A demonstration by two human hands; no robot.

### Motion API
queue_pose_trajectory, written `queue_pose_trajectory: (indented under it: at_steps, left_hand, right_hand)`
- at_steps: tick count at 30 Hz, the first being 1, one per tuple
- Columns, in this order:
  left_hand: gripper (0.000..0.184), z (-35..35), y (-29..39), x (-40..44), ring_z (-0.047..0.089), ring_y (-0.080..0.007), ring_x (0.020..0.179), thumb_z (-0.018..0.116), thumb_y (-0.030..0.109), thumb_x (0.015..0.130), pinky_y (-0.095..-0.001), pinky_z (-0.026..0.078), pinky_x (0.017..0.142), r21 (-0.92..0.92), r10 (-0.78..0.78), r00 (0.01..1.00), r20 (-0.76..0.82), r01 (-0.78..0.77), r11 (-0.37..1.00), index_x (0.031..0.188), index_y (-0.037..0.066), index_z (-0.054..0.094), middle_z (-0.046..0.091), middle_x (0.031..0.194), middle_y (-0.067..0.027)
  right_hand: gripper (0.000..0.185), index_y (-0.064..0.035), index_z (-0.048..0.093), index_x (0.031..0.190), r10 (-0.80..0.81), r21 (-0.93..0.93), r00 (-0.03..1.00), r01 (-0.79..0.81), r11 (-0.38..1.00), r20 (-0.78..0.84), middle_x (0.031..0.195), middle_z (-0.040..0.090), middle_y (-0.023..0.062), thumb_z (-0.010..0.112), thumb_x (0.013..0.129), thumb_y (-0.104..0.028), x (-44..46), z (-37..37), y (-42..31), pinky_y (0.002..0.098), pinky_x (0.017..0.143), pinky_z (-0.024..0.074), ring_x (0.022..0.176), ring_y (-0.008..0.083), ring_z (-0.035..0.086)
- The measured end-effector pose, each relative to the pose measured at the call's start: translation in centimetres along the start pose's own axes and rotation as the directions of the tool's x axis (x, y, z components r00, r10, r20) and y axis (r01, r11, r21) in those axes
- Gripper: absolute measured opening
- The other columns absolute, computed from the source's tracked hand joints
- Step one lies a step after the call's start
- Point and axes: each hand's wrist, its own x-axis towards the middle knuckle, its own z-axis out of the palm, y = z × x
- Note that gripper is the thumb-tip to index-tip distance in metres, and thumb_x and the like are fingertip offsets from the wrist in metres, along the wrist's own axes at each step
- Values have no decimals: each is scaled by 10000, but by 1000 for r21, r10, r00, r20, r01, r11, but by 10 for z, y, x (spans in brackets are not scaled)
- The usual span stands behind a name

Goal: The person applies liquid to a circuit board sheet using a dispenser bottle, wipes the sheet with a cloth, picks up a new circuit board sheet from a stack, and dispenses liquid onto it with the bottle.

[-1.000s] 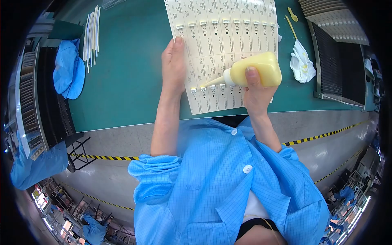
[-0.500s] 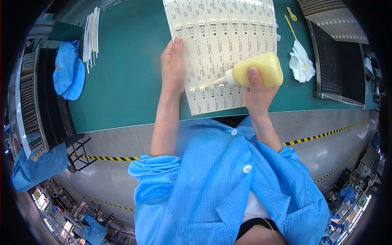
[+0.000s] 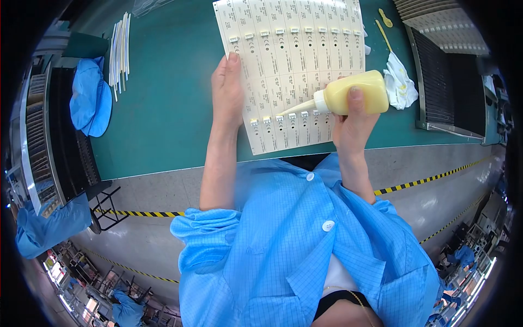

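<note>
My left hand [image 3: 227, 92] grips the left edge of a cream-white circuit board panel [image 3: 278, 71], thumb on its face. The panel carries two rows of small white connectors, printed text and round dark holes. Wrapped in my right hand [image 3: 354, 128] is a squeeze bottle [image 3: 370, 90] of pale yellow liquid, tilted with its long tapered nozzle [image 3: 298, 107] pointing left. The nozzle tip is at or just above the third connector from the left in the lower row; whether it touches I cannot tell. Yellowish material shows at the first connectors of that row.
A stained white cloth [image 3: 400, 82], a yellow-tipped stick [image 3: 383, 34] and a small yellow spoon [image 3: 385, 18] lie to the right. Slotted black racks [image 3: 444, 82] stand at the right and left. A blue cap [image 3: 90, 98] and thin white strips [image 3: 120, 54] lie on the green tabletop [image 3: 163, 109].
My right hand has moved the bottle to the right, its nozzle tip passing from the second lower connector to the third. My left hand keeps its hold; the panel sits slightly further left in view.
</note>
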Motion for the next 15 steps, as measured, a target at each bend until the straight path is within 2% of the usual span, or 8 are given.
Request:
queue_pose_trajectory:
  at_steps: [2,5,11,15]
  left_hand:
    - [407,-1,-1,0,561,-98,807,396,338,912,-224,453,698,0,-3,1000,9,3,1000,1036,-37,495,580,949,-97]
    - [421,0,0,0,563,-99,805,397,348,910,-225,456,694,-1,-6,1000,13,6,1000,1044,-40,492,580,952,-103]
    - [362,-5,-1,1,595,-144,848,374,271,923,-252,507,701,-19,-17,999,50,18,1000,1105,-34,444,568,1012,-123]
    - [353,-5,-1,2,597,-144,840,373,268,923,-254,510,696,-13,-20,999,50,21,1000,1092,-33,448,570,1003,-123]
  right_hand:
    - [294,-21,533,840,27,-40,1000,-27,999,-2,657,525,5,642,777,-287,-1,1,-4,180,398,341,494,36,453]
    - [284,-15,550,832,24,-60,1000,-23,998,16,678,541,8,655,770,-271,-1,2,-5,182,426,362,532,39,476]
    - [277,5,580,863,-11,-103,1000,10,995,-11,776,589,33,685,747,-223,-2,1,3,232,623,447,695,87,545]
    - [274,6,582,877,13,-100,1000,-13,995,-1,811,597,42,685,747,-212,-2,-1,3,246,668,451,738,97,551]
